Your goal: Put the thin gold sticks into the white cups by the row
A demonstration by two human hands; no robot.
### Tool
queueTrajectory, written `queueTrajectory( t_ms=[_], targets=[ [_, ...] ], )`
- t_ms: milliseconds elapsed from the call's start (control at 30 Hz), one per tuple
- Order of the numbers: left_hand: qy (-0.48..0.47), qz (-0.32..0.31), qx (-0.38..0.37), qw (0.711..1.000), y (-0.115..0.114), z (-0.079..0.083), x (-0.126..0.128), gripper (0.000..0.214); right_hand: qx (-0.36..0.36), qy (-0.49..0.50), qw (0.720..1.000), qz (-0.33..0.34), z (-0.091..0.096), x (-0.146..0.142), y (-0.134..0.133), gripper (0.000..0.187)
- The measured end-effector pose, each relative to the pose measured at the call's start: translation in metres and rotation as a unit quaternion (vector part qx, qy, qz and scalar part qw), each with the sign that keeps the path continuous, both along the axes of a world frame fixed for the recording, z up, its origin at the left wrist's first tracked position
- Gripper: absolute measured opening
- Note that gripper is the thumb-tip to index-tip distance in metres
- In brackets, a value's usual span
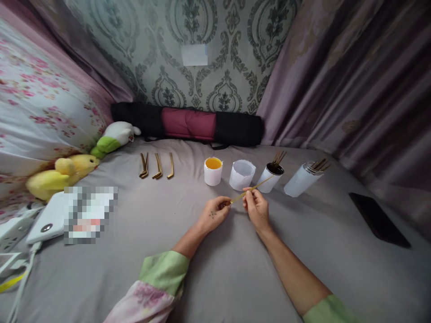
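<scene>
My right hand [256, 207] pinches a thin gold-brown stick [239, 196] near its middle. The stick slants up to the right, and its far end overlaps the rim of a white container with a dark inside [269, 177] in this view. Closed around the stick's lower left end is my left hand [215, 211], where a small shiny gold tip shows by the fingertips. Just beyond my hands stand a white cup with an orange-yellow inside [213, 176] and a wider white cup [240, 179]. Several similar sticks lean in the dark-mouthed container.
At right, a tilted white jar [299, 181] holds several sticks, near a black phone [380, 220]. Bent gold-brown pieces [157, 167] lie in groups at left. Plush toys [67, 172], a white power bank [47, 224] and cables line the left side. A long black-and-maroon bag [188, 123] lies behind.
</scene>
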State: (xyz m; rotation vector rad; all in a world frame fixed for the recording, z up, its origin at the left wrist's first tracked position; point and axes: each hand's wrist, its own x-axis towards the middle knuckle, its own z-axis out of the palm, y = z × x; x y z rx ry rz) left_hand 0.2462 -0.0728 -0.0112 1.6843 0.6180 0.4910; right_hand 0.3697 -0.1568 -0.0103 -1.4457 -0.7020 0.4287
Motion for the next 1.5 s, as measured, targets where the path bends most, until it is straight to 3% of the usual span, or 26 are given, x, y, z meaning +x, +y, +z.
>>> queueTrajectory(
  t_ms=[133,333,433,867,1200,1500],
  targets=[
    [-0.037,-0.033,-0.175,0.983,-0.005,0.011,0.000,0.034,0.005,-0.006,1.000,-0.003,0.002,0.004,-0.002,0.028],
    [-0.069,-0.074,-0.339,0.935,-0.005,0.016,-0.004,0.038,-0.001,-0.016,1.000,0.006,0.005,0.011,-0.005,0.026],
    [-0.077,-0.097,-0.384,0.915,-0.005,0.016,-0.004,0.039,-0.001,-0.022,1.000,0.013,0.006,0.012,-0.006,0.025],
    [-0.059,-0.165,-0.401,0.899,-0.008,0.015,-0.007,0.035,-0.041,-0.025,0.999,0.019,0.011,0.021,-0.016,0.028],
    [-0.059,-0.158,-0.414,0.895,-0.007,0.009,-0.006,0.033,-0.011,-0.008,1.000,-0.011,0.027,0.040,-0.016,0.032],
    [-0.046,-0.149,-0.418,0.895,-0.006,0.014,-0.008,0.033,0.002,-0.025,0.999,-0.049,0.045,0.055,-0.016,0.034]
  ],
)
